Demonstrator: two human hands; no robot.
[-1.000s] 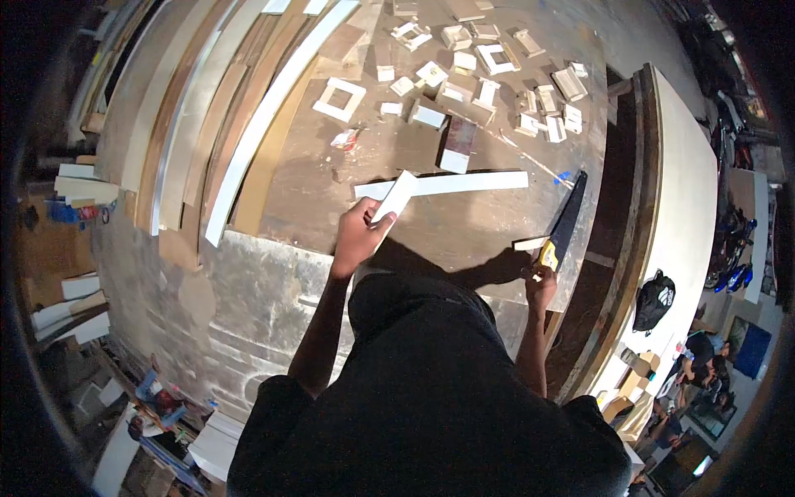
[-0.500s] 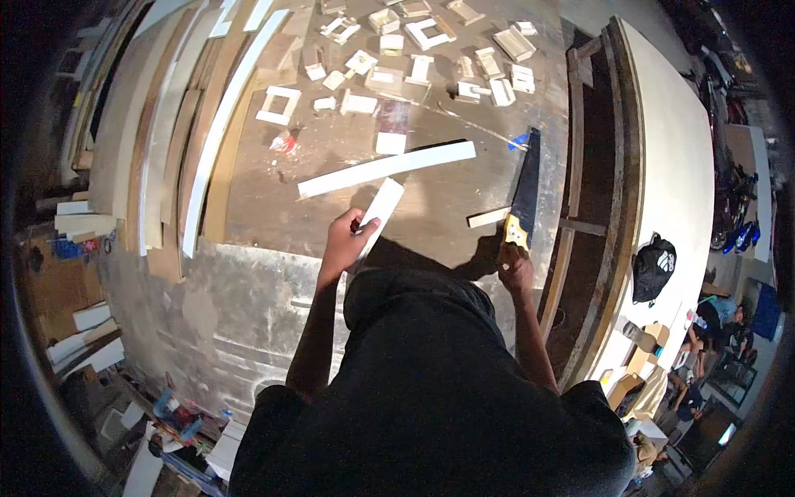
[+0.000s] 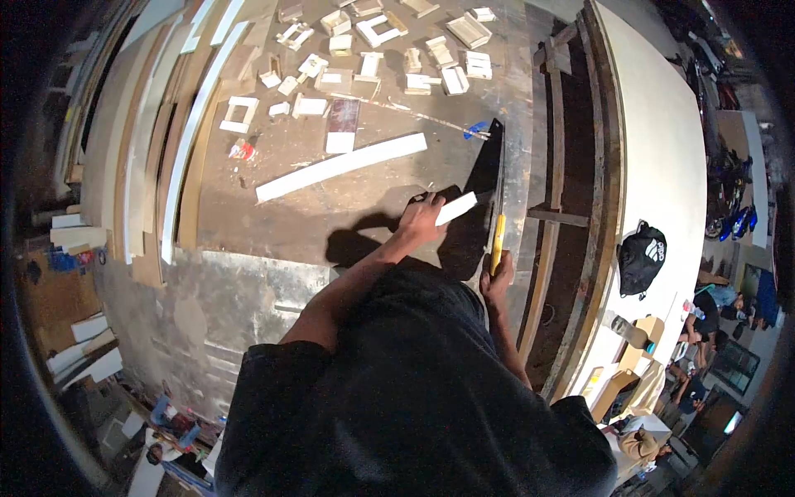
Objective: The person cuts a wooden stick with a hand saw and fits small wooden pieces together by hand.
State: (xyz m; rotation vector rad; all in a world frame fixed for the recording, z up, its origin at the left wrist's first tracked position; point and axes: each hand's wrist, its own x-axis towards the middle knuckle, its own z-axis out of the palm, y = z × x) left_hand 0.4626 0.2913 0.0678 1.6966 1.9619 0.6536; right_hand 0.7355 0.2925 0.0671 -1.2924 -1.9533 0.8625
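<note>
My left hand (image 3: 421, 222) is closed on a short white wooden strip (image 3: 457, 209), which sticks out to the right from the fingers. In my right hand (image 3: 497, 280) is the yellow handle of a handsaw (image 3: 489, 166). Its dark blade points away from me, nearly edge-on, a little right of the strip's end; whether the two touch I cannot tell. Beyond my left hand, a longer white wooden strip (image 3: 339, 168) lies slanted on the brown worktable (image 3: 240, 199).
Several small wooden frames and boxes (image 3: 381, 30) are scattered at the table's far side. Long boards (image 3: 190, 141) lie along the left. A dark gap (image 3: 580, 157) separates the table from a pale panel (image 3: 658, 157) bearing a black bag (image 3: 643, 258). People are at the lower right.
My left hand has moved right with a white strip, towards the saw. The saw has turned so that its handle shows narrower. The view has shifted, moving the table's things leftward.
</note>
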